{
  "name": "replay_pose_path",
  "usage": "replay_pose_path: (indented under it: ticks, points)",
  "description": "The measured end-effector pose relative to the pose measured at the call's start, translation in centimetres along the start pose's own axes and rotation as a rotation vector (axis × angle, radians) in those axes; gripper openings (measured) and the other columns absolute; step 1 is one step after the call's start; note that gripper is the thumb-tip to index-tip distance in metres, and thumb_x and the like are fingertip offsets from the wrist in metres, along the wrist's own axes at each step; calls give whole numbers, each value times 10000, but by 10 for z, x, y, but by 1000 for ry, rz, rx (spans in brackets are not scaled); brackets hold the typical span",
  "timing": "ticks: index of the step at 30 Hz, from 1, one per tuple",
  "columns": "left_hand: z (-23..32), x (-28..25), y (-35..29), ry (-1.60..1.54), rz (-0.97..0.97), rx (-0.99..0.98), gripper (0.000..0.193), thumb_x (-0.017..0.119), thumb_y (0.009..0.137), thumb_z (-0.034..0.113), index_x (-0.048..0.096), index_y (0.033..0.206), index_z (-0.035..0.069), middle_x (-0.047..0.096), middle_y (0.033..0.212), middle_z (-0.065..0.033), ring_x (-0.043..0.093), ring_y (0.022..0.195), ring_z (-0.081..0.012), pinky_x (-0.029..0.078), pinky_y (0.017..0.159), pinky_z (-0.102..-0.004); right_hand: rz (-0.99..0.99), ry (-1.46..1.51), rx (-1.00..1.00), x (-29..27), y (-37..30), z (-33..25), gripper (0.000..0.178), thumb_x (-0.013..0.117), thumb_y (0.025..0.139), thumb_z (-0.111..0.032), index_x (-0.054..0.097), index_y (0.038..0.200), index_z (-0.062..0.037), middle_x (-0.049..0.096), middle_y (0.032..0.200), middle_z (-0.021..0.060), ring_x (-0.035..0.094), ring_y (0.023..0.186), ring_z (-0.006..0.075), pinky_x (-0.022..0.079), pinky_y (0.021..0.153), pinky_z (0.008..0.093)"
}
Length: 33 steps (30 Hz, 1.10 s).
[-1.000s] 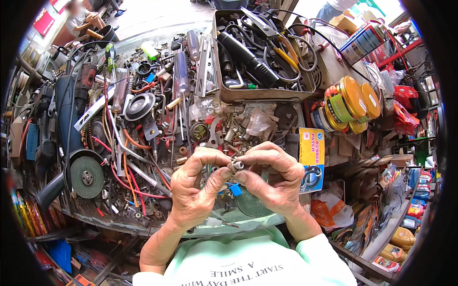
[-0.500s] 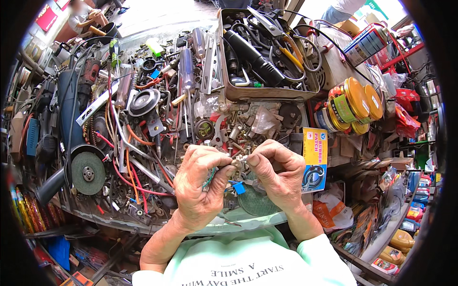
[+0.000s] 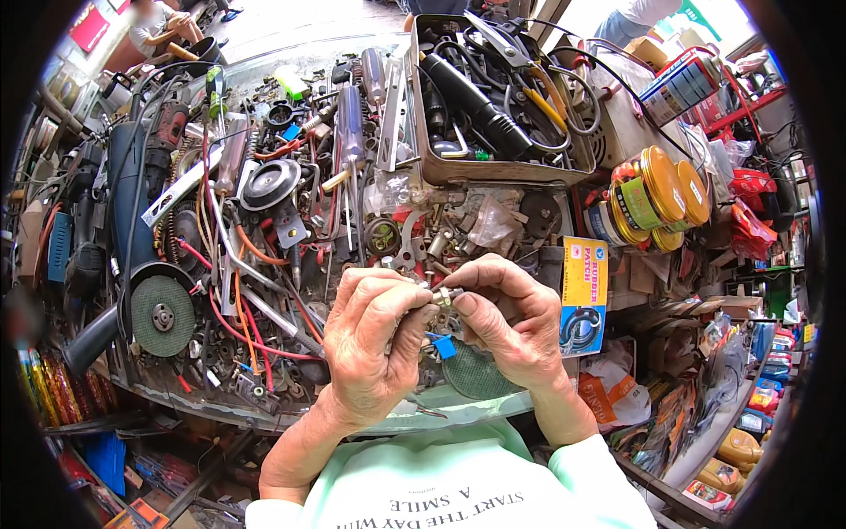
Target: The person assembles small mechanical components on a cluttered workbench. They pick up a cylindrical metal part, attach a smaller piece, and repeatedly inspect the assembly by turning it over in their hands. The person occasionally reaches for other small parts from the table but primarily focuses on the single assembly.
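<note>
A small silvery metal fitting (image 3: 444, 298), perhaps a bolt with a nut, sits between my two hands above the bench. My left hand (image 3: 370, 339) pinches its left end with thumb and forefinger. From the other side my right hand (image 3: 511, 322) closes thumb and forefinger on its right end. Fingers cover much of the piece, so its exact kind is hard to make out. Just below it lie a small blue plastic piece (image 3: 445, 347) and a green abrasive disc (image 3: 480, 375). Loose bolts and metal bits are strewn beyond my fingertips.
A metal box of tools (image 3: 502, 172) stands at the back. Left are an angle grinder (image 3: 132, 212), screwdrivers (image 3: 349, 123) and tangled wires. At right are a yellow-and-blue patch box (image 3: 583, 295) and yellow-lidded tins (image 3: 656, 189). A person (image 3: 163, 31) sits at far left.
My right hand has moved slightly left, its fingertips now on the metal fitting. The left hand stays nearly in place. The view has shifted a little.
</note>
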<state>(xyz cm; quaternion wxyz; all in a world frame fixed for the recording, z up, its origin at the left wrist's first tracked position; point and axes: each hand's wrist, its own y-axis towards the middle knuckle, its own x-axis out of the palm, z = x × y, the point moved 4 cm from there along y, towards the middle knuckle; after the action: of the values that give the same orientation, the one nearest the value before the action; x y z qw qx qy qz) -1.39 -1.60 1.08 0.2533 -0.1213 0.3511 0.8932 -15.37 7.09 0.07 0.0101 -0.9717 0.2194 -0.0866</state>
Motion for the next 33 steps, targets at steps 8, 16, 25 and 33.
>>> replay_pose_path:
  ticks: [8,16,25,33]
  points:
    - [1,-3,2,-5,19,-9,253,817,793,32,687,1009,27,682,909,-84,638,864,-280,519,775,-382,10,202,112,-5,1,6,212,677,998,-101,667,1178,11,679,890,11,536,624,19,412,513,176]
    - [-6,-4,-2,-21,-53,-62,169,775,869,104,701,995,19,684,872,-86,629,840,-276,494,758,-388,23,194,118,-4,1,6,209,685,994,-107,679,1168,8,676,887,9,530,606,19,394,495,176]
    - [-3,0,-3,-107,-73,-124,281,772,848,-4,681,1113,-7,686,962,-115,642,864,-220,514,805,-322,-63,-15,-57,4,3,6,194,690,973,-44,668,1151,31,657,932,12,587,724,25,481,624,178]
    - [-10,1,-12,-214,-69,-373,239,720,891,-29,690,1126,2,722,977,-129,699,871,-232,540,800,-331,208,-489,-288,-12,4,-11,342,801,872,-109,687,1176,-3,669,989,90,664,798,102,530,632,231]
